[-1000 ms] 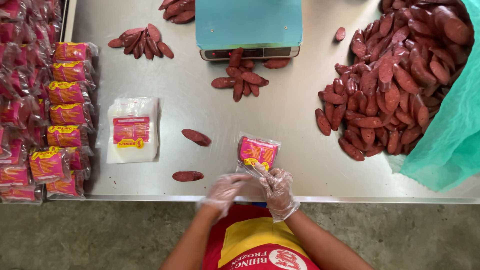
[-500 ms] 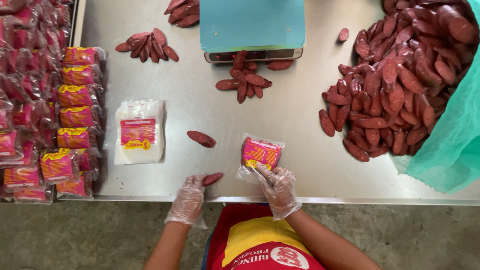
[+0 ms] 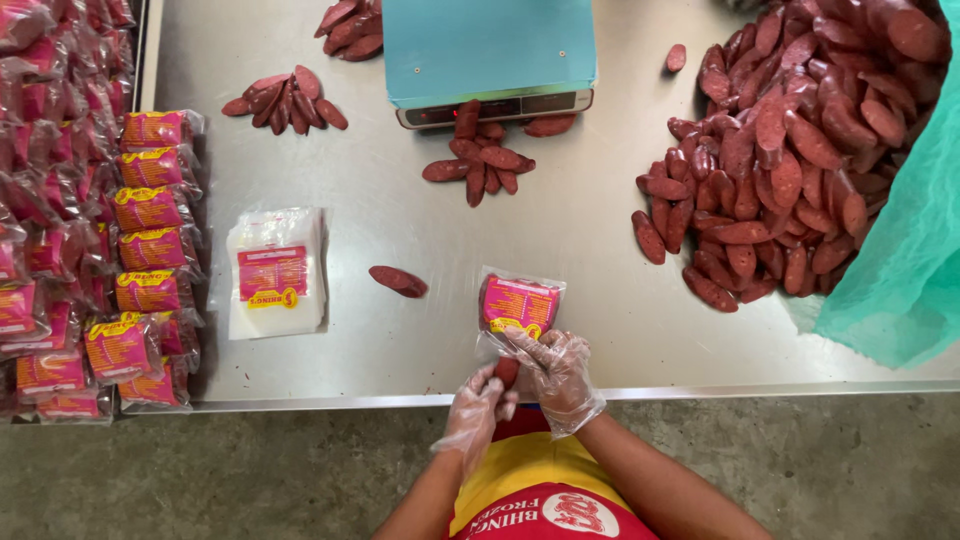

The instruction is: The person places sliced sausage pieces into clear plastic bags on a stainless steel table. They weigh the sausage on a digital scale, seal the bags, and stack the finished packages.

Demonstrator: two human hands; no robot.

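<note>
Gloved and pinching, the right hand (image 3: 555,375) is gripping the near mouth of a clear pouch (image 3: 518,305) with a red and yellow label, which is lying on the steel tabletop (image 3: 400,200) just beyond the near edge. Closed around a dark red sausage piece (image 3: 507,372), the left hand (image 3: 478,408) is holding it right at that mouth, touching the right hand's fingers.

Going by size, the big heap of sausage pieces (image 3: 790,150) is filling the far right, spilling against a green mesh bag (image 3: 900,270). A teal weighing scale (image 3: 490,55) is sitting at the far middle, with a small cluster of pieces (image 3: 485,160) just in front of it and another small pile (image 3: 285,100) to the far left. Rows of filled, labelled packs (image 3: 150,260) are lining the left side. A flat stack of empty pouches (image 3: 275,272) is lying beside them, and one loose piece (image 3: 398,281) is resting between that stack and the held pouch.

The held pouch looks to be carrying a few pieces already, though its label is hiding most of the contents. Since the work is happening at the very edge, the piece could slip from the thin glove and drop to the floor, or the pouch mouth could fold shut and block it.
</note>
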